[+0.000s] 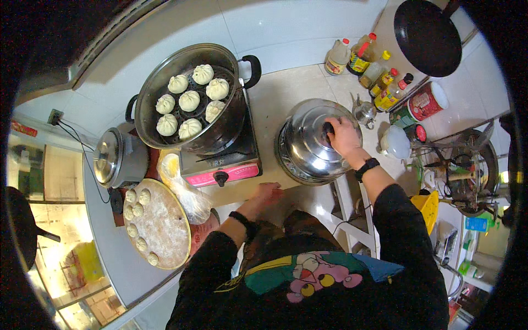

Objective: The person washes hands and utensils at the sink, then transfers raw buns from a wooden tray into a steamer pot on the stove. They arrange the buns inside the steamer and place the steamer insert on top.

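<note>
My right hand (pixel 343 134) grips the dark knob of a domed steel lid (pixel 307 142). Beneath the lid shows the rim of a round base (pixel 282 165); what it belongs to is mostly hidden. Slightly blurred, my left hand (pixel 266 194) hovers by the counter's front edge, below the gas stove, with nothing visible in it. On that single-burner stove (pixel 220 175) stands an uncovered two-handled steamer pot (pixel 144 99). Several pleated buns (pixel 189 101) sit spaced apart on its perforated steaming rack (pixel 181 117).
A floured round board (pixel 161 227) carries several smaller buns (pixel 144 196) at left, beside a plastic bag (pixel 185 192) and a rice cooker (pixel 109 159). Sauce bottles (pixel 373 76), a small metal pot (pixel 364 112) and a white bowl (pixel 394 142) line the right. A frying pan (pixel 427 39) hangs above.
</note>
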A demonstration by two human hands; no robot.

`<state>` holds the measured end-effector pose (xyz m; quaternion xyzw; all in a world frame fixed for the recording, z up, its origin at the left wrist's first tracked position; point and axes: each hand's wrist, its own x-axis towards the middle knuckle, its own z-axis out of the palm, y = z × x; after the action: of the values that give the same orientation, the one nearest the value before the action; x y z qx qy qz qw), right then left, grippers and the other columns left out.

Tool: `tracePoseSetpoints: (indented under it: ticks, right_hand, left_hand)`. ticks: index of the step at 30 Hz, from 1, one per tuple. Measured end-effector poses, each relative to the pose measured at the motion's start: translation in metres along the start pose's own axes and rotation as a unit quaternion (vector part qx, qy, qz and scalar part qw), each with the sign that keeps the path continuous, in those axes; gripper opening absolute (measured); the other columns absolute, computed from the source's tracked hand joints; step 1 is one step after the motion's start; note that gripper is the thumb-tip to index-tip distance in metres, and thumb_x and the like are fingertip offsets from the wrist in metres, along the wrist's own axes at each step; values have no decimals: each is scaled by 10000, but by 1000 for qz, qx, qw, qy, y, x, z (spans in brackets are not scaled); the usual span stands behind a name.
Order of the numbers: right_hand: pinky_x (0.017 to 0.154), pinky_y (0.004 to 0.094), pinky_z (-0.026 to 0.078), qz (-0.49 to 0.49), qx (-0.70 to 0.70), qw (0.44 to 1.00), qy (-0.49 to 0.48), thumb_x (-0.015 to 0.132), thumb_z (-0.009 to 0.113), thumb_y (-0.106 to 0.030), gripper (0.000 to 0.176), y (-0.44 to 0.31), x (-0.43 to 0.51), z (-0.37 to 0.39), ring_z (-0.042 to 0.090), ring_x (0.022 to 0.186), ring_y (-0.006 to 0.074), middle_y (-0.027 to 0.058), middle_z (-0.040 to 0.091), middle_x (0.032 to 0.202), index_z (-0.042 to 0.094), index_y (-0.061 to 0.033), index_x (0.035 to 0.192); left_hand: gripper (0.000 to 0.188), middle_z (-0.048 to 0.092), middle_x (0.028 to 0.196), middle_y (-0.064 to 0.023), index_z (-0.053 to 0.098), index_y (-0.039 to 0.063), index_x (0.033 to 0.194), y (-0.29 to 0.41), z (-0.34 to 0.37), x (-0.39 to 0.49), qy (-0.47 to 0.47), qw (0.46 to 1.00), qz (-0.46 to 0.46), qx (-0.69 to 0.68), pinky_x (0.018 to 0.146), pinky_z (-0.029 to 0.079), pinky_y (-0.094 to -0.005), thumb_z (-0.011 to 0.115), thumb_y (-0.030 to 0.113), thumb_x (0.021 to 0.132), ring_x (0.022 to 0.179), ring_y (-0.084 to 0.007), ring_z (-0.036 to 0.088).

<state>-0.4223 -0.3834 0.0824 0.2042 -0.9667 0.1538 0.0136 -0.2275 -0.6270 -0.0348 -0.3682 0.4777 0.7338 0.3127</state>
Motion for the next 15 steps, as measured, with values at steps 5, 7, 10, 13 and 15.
tracePoseSetpoints:
  ticks: [5, 7, 10, 13, 15]
  right_hand:
    - [810, 424, 487, 0, 68, 996, 53, 755, 686, -92, 441, 14, 26, -16, 573, 947, 376, 185, 576, 1020, 561, -155, 1173]
    - [819, 422, 485, 3, 111, 993, 45, 759, 692, -106, 441, 15, 37, -25, 580, 953, 367, 178, 585, 1011, 561, -156, 1177]
    - [829, 430, 489, 18, 99, 995, 18, 761, 694, -176, 435, 12, 53, -37, 580, 989, 359, 190, 594, 1036, 563, -138, 1175]
    - [831, 425, 489, 4, 92, 996, 21, 766, 693, -179, 436, 6, 65, -43, 584, 976, 364, 183, 593, 1052, 565, -140, 1181]
    - [848, 420, 482, 20, 94, 995, 11, 763, 694, -180, 426, 1, 73, -44, 579, 985, 364, 175, 600, 1058, 573, -135, 1169]
  left_hand:
    - [283, 624, 855, -56, 585, 73, 985, -26, 42, 59, 40, 986, -135, -94, 669, 487, -392, 513, 337, 914, 769, -209, 610]
    - [297, 620, 912, -81, 578, 68, 990, -37, 53, 74, 13, 982, -138, -126, 703, 481, -415, 506, 347, 915, 845, -230, 603]
    - [318, 613, 997, -118, 567, 62, 997, -44, 66, 85, -30, 974, -138, -175, 753, 471, -450, 496, 361, 917, 958, -260, 593]
    - [344, 610, 1045, -137, 558, 58, 1017, -45, 70, 81, -56, 964, -119, -230, 756, 465, -494, 487, 380, 920, 1023, -277, 585]
    - [369, 610, 1065, -138, 550, 58, 1041, -41, 72, 82, -56, 948, -176, -258, 777, 446, -524, 495, 401, 917, 1041, -278, 581]
